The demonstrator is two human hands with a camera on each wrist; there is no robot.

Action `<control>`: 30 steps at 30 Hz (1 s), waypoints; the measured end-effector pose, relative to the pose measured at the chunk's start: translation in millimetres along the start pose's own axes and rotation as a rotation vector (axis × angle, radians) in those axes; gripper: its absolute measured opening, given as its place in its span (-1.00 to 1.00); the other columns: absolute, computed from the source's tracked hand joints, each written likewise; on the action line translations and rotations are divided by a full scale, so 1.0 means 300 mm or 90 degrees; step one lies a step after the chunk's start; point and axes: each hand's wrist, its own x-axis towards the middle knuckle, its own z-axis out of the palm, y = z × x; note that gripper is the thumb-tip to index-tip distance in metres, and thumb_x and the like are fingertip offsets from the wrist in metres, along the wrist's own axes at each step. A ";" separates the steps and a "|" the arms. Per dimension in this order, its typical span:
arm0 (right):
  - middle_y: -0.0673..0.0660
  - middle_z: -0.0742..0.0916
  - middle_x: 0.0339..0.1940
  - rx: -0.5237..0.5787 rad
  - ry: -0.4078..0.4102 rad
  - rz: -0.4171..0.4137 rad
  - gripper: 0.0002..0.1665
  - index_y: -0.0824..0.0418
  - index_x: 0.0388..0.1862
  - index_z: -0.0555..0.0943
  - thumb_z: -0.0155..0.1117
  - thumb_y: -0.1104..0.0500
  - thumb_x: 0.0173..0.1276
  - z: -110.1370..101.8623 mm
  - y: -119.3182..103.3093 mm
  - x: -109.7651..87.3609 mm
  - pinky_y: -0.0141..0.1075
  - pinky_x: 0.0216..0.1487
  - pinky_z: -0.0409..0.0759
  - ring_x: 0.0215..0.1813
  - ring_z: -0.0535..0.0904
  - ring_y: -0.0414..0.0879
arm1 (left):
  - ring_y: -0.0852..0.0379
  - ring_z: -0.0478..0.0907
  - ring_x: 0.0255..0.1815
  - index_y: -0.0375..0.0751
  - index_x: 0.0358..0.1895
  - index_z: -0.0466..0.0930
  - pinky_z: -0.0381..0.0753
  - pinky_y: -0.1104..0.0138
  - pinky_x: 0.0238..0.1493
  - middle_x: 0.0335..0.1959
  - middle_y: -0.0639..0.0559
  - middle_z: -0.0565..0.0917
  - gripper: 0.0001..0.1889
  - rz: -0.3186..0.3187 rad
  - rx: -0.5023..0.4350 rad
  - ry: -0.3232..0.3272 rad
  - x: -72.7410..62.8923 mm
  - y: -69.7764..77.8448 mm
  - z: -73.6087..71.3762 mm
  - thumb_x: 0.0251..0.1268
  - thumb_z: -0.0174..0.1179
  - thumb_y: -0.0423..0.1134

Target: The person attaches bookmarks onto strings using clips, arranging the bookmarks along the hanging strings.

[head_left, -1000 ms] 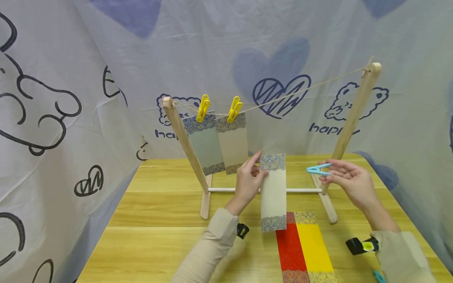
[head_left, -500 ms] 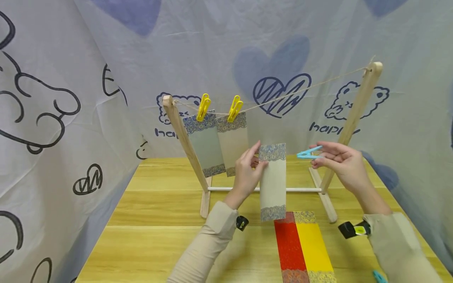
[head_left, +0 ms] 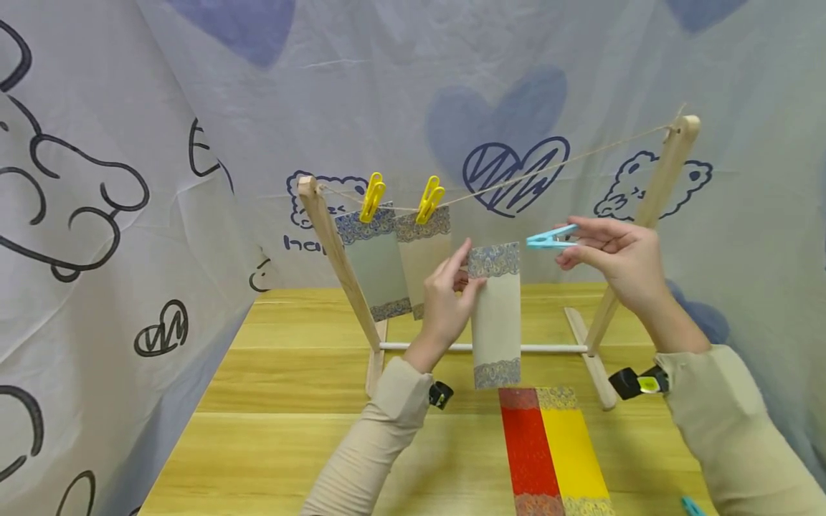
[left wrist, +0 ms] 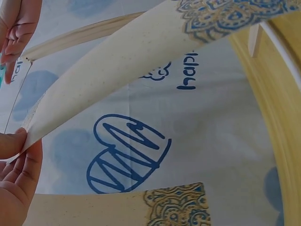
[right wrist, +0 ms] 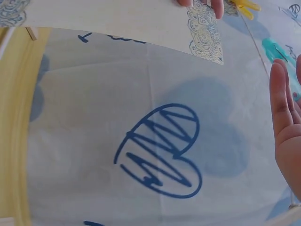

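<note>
My left hand [head_left: 447, 297] pinches the upper left edge of a cream paper card [head_left: 496, 315] with blue-patterned lace bands at both ends. The card hangs upright in front of the rack, its top below the string [head_left: 548, 166]. To its right, my right hand [head_left: 616, 258] pinches a light blue clothespin [head_left: 550, 238] by its handle ends, the tip pointing left toward the card's top corner. In the left wrist view the card [left wrist: 117, 61] slants up from the thumb and fingers. The right wrist view shows the clothespin [right wrist: 277, 52] near the string, partly hidden by fingers.
Two patterned cards, one pale green [head_left: 377, 269] and one beige [head_left: 422, 258], hang at the string's left under yellow clothespins [head_left: 429, 201]. Wooden posts [head_left: 665, 172] stand either side. Red [head_left: 530, 448] and yellow [head_left: 574, 451] cards and a teal clothespin [head_left: 692, 506] lie on the table.
Both hands have risen. The left has lifted the cream card toward the string, and the right has brought the light blue clothespin up and left, nearer the card's top.
</note>
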 end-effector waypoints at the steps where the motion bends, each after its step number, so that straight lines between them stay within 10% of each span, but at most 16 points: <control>1: 0.19 0.71 -0.37 0.002 0.001 -0.006 -0.61 0.49 -0.12 0.55 0.13 0.66 0.02 0.005 -0.006 0.010 -0.31 -0.44 0.60 -0.50 0.64 -0.08 | -0.01 0.56 -0.50 -0.57 0.12 0.30 0.53 0.56 -0.39 -0.27 -0.33 0.54 -0.43 0.008 0.003 0.007 0.004 0.002 -0.002 -0.08 0.22 -0.60; 11: 0.16 0.71 -0.39 -0.003 -0.036 -0.056 -0.61 0.48 -0.10 0.55 0.14 0.63 0.04 0.033 -0.052 0.097 -0.36 -0.44 0.60 -0.49 0.63 -0.10 | -0.03 0.58 -0.49 -0.60 0.06 0.32 0.55 0.52 -0.40 -0.41 -0.31 0.58 -0.47 0.015 -0.009 0.065 0.048 0.014 -0.017 -0.09 0.24 -0.60; 23: -0.11 0.67 -0.55 -0.354 -0.048 -0.101 -0.67 0.47 -0.12 0.56 0.27 0.46 0.06 0.082 -0.118 0.226 -0.53 -0.58 0.47 -0.63 0.50 -0.25 | -0.05 0.60 -0.47 -0.61 -0.02 0.40 0.56 0.52 -0.40 -0.40 -0.33 0.59 -0.54 -0.007 -0.020 0.093 0.081 0.006 -0.023 -0.09 0.25 -0.58; 30: 0.19 0.68 -0.53 -0.518 -0.064 -0.109 -0.70 0.40 -0.16 0.60 0.31 0.32 0.09 0.120 -0.133 0.265 -0.58 -0.64 0.38 -0.64 0.45 -0.33 | -0.03 0.59 -0.46 -0.60 0.01 0.39 0.56 0.50 -0.40 -0.42 -0.31 0.59 -0.56 -0.023 -0.028 0.103 0.096 0.014 -0.024 -0.03 0.20 -0.59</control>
